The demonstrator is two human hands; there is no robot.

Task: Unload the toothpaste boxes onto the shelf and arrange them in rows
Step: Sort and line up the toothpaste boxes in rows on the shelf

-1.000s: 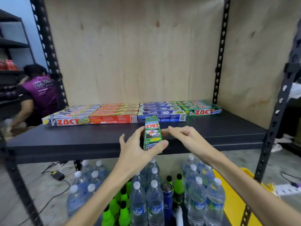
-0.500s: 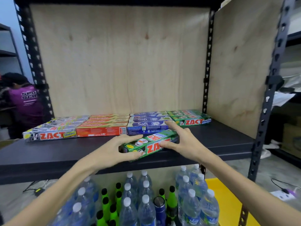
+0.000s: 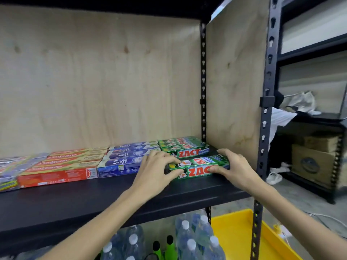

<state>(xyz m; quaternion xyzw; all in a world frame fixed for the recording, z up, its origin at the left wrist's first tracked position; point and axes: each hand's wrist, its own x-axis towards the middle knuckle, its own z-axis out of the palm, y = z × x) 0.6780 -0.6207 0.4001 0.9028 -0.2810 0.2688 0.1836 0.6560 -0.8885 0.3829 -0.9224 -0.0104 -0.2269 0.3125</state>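
Observation:
A green Zact toothpaste box [image 3: 197,167] lies lengthwise on the black shelf [image 3: 93,199], just in front of the green Zact row [image 3: 185,147] at the right end. My left hand [image 3: 155,171] grips its left end, thumb on the front face. My right hand [image 3: 234,167] grips its right end. Left of the green row lie rows of blue Safi boxes [image 3: 124,158], red boxes [image 3: 62,166] and grey Zact boxes [image 3: 7,171].
Plywood panels close the shelf's back and right side [image 3: 232,91]. A black upright post [image 3: 262,147] stands at the front right. Below the shelf are water bottles [image 3: 189,239], green bottles [image 3: 169,248] and a yellow bin [image 3: 244,239]. Another rack with cardboard boxes [image 3: 315,162] stands to the right.
The green box went from upright in front of the shelf to flat, then moved right and back until it lay in front of the green row. Both hands travelled with it.

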